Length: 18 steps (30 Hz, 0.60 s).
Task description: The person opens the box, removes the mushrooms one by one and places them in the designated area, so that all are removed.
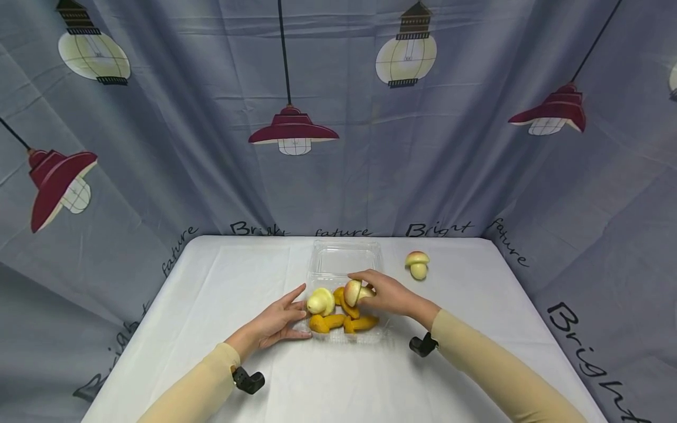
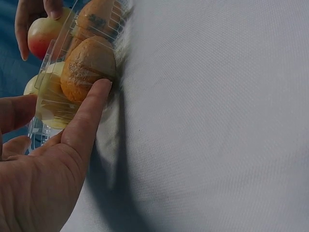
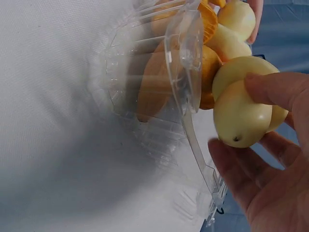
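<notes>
A clear plastic clamshell box [image 1: 381, 336] stands on the table, its lid [image 1: 345, 258] folded back behind it. Inside lie several orange-yellow mushrooms [image 1: 361, 324] and, at the left, a pale yellow mushroom [image 1: 320, 301]. My right hand [image 1: 388, 292] holds another pale mushroom [image 3: 241, 113] with a reddish cap over the box's right half, thumb and fingers around its stem. My left hand [image 1: 277, 322] has its fingers spread against the left side of the box. In the left wrist view, one extended finger [image 2: 91, 113] touches the clear wall beside an orange mushroom [image 2: 87, 70].
A third pale mushroom [image 1: 418, 265] with a reddish cap stands on the white table [image 1: 460, 294], back right of the box. A grey-blue curtain [image 1: 344, 188] printed with lamps surrounds the table's back and sides. Each wrist wears a small black camera [image 1: 248, 380].
</notes>
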{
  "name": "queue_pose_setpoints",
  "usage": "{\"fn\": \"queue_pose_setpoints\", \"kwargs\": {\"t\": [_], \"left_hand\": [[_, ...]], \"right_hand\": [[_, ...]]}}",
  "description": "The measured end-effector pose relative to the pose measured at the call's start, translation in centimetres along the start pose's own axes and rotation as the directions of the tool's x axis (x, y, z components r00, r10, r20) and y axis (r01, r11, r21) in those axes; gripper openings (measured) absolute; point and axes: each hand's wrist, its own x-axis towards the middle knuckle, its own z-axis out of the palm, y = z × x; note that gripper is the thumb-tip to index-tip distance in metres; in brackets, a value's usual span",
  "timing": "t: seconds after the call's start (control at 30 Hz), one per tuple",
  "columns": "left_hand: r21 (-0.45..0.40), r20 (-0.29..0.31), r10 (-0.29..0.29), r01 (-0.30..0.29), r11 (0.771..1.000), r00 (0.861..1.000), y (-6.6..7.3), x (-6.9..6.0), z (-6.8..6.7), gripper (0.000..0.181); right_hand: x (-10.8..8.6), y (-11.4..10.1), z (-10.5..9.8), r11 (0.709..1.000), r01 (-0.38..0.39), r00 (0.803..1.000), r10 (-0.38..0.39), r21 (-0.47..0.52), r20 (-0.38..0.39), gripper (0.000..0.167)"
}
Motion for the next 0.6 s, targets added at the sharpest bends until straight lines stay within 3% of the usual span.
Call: {"fn": "queue_pose_setpoints", "kwargs": {"t": [0.37, 0.6], "left_hand": [[-0.002, -0.001, -0.002, 0.002, 1.0, 1.0, 0.1, 0.01, 0.06, 0.08], [-0.007, 0.006, 0.003, -0.003, 1.0, 1.0, -0.06, 0.01, 0.08, 0.08]], "right_hand": [[0.0, 0.05, -0.24, 0.999, -0.023, 1.0, 0.023, -0.025, 0.003, 0.067], [-0.08, 0.09, -0.47, 1.0, -0.023, 0.999, 0.023, 0.017, -0.025, 0.062]]}}
